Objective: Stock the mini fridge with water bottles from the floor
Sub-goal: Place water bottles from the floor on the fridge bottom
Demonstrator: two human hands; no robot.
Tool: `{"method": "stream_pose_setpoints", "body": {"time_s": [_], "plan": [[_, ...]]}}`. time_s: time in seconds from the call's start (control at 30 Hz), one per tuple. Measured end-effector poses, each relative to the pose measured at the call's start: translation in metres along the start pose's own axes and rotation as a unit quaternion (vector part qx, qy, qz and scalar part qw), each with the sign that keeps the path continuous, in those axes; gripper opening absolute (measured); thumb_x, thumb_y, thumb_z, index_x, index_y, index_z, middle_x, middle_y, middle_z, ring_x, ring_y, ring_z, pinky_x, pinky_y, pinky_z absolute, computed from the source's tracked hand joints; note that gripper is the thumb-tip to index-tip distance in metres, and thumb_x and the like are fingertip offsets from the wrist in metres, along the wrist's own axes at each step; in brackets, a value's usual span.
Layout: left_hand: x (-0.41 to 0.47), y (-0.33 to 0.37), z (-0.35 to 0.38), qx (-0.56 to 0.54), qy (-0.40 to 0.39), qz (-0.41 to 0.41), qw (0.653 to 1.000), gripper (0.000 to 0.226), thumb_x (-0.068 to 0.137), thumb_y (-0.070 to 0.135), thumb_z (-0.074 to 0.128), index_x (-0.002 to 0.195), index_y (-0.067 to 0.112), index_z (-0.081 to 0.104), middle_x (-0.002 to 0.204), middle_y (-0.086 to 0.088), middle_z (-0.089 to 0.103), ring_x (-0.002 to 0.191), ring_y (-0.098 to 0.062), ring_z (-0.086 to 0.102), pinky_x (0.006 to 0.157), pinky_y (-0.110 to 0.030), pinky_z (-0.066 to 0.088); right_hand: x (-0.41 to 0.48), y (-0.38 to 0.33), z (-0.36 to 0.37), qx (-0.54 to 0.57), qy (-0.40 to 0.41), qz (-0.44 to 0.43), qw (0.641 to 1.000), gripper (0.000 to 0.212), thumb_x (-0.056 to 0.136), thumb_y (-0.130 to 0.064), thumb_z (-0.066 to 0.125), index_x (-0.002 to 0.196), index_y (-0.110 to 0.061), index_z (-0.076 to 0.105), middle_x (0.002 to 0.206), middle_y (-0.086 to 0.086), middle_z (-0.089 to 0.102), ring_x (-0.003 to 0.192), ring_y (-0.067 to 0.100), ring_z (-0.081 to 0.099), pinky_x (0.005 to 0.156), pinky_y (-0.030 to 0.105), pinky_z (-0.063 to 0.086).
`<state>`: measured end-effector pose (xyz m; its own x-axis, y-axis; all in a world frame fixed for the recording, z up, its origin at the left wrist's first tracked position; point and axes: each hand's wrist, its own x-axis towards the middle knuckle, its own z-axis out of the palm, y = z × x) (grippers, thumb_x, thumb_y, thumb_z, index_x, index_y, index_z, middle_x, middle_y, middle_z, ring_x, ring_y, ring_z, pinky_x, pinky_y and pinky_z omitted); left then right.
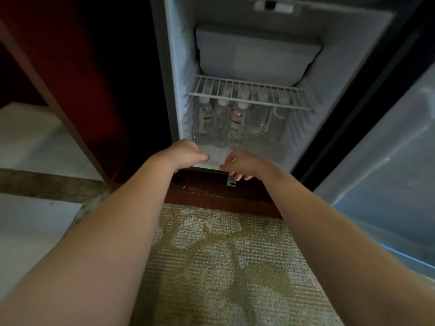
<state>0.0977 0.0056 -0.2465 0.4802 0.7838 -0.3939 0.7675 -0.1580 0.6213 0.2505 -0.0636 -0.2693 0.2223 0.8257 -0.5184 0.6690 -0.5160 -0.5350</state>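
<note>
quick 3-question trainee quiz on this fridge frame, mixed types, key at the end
1. True or false: the wire shelf has water bottles standing on top of it.
2. Multiple choice: where do the bottles stand? A) on the carpet B) on the fridge floor, below the shelf C) in the door
3. Short answer: does the left hand or the right hand hold a bottle?

Key: 1 false, the bottles stand below it. 2 B. 3 neither; both hands are empty at the front lip of the fridge.
</note>
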Motion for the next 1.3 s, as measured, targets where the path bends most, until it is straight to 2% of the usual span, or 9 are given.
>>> {"method": "stream_pose_setpoints", "body": {"time_s": [0.17,0.47,0.6,0.7,0.8,0.93,1.1,1.2,1.3], "plan": [[-0.063,0.007,-0.023,-0.047,-0.02,-0.017,0.999,0.038,0.091,0.039,0.055,0.121,0.016,0.054,0.116,-0.001,0.059,0.103,-0.019,0.06,0.09,-0.038,0.044,-0.067,-0.033,-0.005,-0.024,0.029,-0.034,0.999,0.032,0.097,-0.036,0.051,0.111,-0.007,0.057,0.105,0.01,0.064,0.088,0.022,0.061,0.071,0.03,0.047],[-0.176,-0.027,-0.052,-0.111,0.089,-0.033,0.989,0.031,0.092,0.036,0.055,0.112,0.013,0.06,0.114,-0.003,0.06,0.097,-0.018,0.058,0.077,-0.033,0.042,-0.17,-0.1,0.039,-0.018,0.106,-0.104,0.989,0.04,0.095,-0.03,0.055,0.109,0.006,0.063,0.103,0.026,0.069,0.091,0.038,0.066,0.087,0.045,0.053],[-0.225,-0.066,-0.068,-0.144,0.126,-0.044,0.981,0.025,0.091,0.034,0.058,0.097,0.01,0.06,0.104,-0.009,0.063,0.095,-0.024,0.062,0.08,-0.038,0.047,-0.209,-0.142,0.074,-0.032,0.086,-0.137,0.986,0.035,0.096,-0.029,0.054,0.097,0.005,0.063,0.107,0.026,0.067,0.075,0.029,0.06,0.071,0.035,0.051],[-0.255,-0.095,-0.076,-0.159,0.15,-0.059,0.974,0.022,0.091,0.031,0.059,0.089,0.01,0.059,0.097,-0.012,0.064,0.083,-0.024,0.061,0.067,-0.035,0.047,-0.229,-0.17,0.107,-0.06,0.071,-0.154,0.984,0.029,0.094,-0.034,0.055,0.085,-0.007,0.06,0.1,0.02,0.071,0.084,0.032,0.068,0.082,0.04,0.056],[-0.289,-0.13,-0.079,-0.164,0.177,-0.089,0.966,0.02,0.088,0.029,0.06,0.088,0.009,0.061,0.092,-0.014,0.064,0.08,-0.024,0.059,0.057,-0.029,0.039,-0.252,-0.197,0.144,-0.083,0.039,-0.184,0.979,0.033,0.092,-0.038,0.055,0.098,-0.006,0.064,0.098,0.012,0.07,0.087,0.028,0.067,0.083,0.042,0.055],[-0.329,-0.175,-0.078,-0.198,0.207,-0.138,0.948,0.015,0.086,0.029,0.061,0.087,0.015,0.057,0.094,-0.009,0.058,0.086,-0.022,0.057,0.069,-0.032,0.04,-0.273,-0.226,0.185,-0.13,0.007,-0.21,0.969,0.036,0.09,-0.041,0.057,0.108,-0.01,0.062,0.104,0.007,0.066,0.088,0.024,0.066,0.082,0.041,0.056],[-0.372,-0.237,-0.076,-0.208,0.243,-0.184,0.929,0.011,0.089,0.022,0.057,0.088,0.011,0.056,0.099,-0.017,0.064,0.089,-0.028,0.062,0.064,-0.029,0.04,-0.292,-0.256,0.25,-0.188,-0.033,-0.248,0.95,0.039,0.092,-0.039,0.055,0.119,-0.012,0.061,0.118,0.005,0.062,0.101,0.023,0.061,0.081,0.035,0.051],[-0.397,-0.276,-0.072,-0.21,0.257,-0.218,0.918,0.021,0.088,0.025,0.059,0.094,0.005,0.061,0.106,-0.018,0.066,0.1,-0.032,0.063,0.078,-0.036,0.047,-0.298,-0.269,0.294,-0.212,-0.071,-0.26,0.939,0.036,0.092,-0.039,0.055,0.114,-0.011,0.063,0.109,0.006,0.065,0.089,0.021,0.061,0.068,0.029,0.044],[-0.42,-0.321,-0.06,-0.215,0.273,-0.246,0.905,0.029,0.087,0.027,0.06,0.103,0.003,0.064,0.107,-0.016,0.066,0.103,-0.032,0.062,0.087,-0.043,0.049,-0.299,-0.278,0.334,-0.224,-0.1,-0.262,0.934,0.035,0.091,-0.038,0.056,0.111,-0.009,0.063,0.109,0.006,0.065,0.091,0.023,0.063,0.075,0.035,0.052]]}}
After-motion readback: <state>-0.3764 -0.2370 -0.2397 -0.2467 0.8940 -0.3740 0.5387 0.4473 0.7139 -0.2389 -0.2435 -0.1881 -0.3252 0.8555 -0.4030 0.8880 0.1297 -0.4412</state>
